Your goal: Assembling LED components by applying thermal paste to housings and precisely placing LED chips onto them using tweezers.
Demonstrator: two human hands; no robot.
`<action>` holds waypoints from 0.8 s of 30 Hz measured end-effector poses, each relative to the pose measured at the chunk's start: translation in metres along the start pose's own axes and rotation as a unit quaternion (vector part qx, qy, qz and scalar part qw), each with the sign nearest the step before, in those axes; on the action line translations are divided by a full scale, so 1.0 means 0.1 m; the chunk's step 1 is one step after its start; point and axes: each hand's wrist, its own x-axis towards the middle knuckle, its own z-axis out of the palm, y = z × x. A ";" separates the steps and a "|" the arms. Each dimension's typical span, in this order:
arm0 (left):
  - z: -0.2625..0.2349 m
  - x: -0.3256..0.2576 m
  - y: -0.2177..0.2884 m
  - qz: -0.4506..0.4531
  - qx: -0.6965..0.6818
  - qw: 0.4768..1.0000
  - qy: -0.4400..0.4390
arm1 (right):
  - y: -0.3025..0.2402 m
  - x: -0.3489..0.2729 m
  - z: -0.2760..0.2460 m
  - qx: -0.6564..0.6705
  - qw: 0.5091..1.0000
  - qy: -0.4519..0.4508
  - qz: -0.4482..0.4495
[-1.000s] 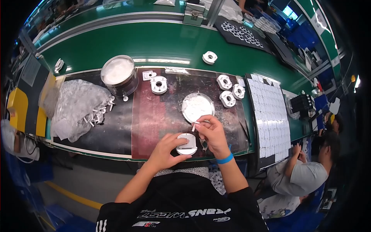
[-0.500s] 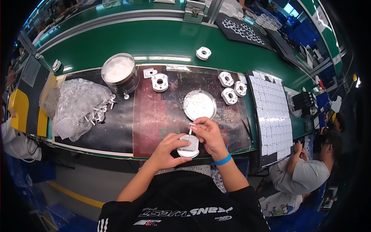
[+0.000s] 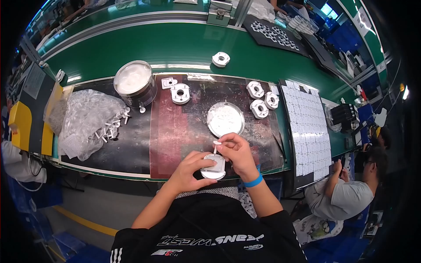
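My left hand (image 3: 191, 168) is closed round a white rounded plastic housing (image 3: 213, 168) at the table's front edge. Thumb and fingers of my right hand (image 3: 235, 151) pinch a small white plastic pin with a flat disc head (image 3: 216, 147). The pin stands nearly upright at the housing's far edge, head up; whether its lower end sits in the housing I cannot tell. Just beyond my right hand is a round clear dish (image 3: 226, 119) of white material. Similar pins (image 3: 109, 130) spill from a clear plastic bag (image 3: 90, 116) on the left.
A tub of white paste (image 3: 134, 83) stands at the back left. White ring-shaped housings (image 3: 180, 94) lie mid-table, with more (image 3: 259, 108) to the right. Another (image 3: 221, 59) rides on the green belt (image 3: 175, 48). Dark tweezers (image 3: 279, 144) lie before a panel of white pieces (image 3: 307, 131). A co-worker (image 3: 351, 184) sits at right.
The housing on the green belt has shifted left, as has a small white part at the belt's left end. The pin's head has tipped slightly; my hands hold nearly the same place.
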 end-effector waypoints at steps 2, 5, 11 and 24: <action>-0.01 0.00 0.00 0.000 -0.002 1.000 -0.006 | 0.01 -0.03 0.03 -0.100 0.988 -0.015 -0.115; -0.02 0.00 0.02 0.010 -0.007 1.000 -0.013 | -0.10 -0.08 -0.06 -0.230 0.964 -0.064 -0.117; -0.01 -0.03 0.02 0.032 -0.011 0.999 -0.020 | -0.33 -0.06 -0.15 -0.282 0.950 -0.126 -0.050; -0.04 -0.02 0.09 -0.024 -0.013 1.000 0.001 | -0.18 -0.13 -0.21 -0.172 0.979 -0.059 -0.087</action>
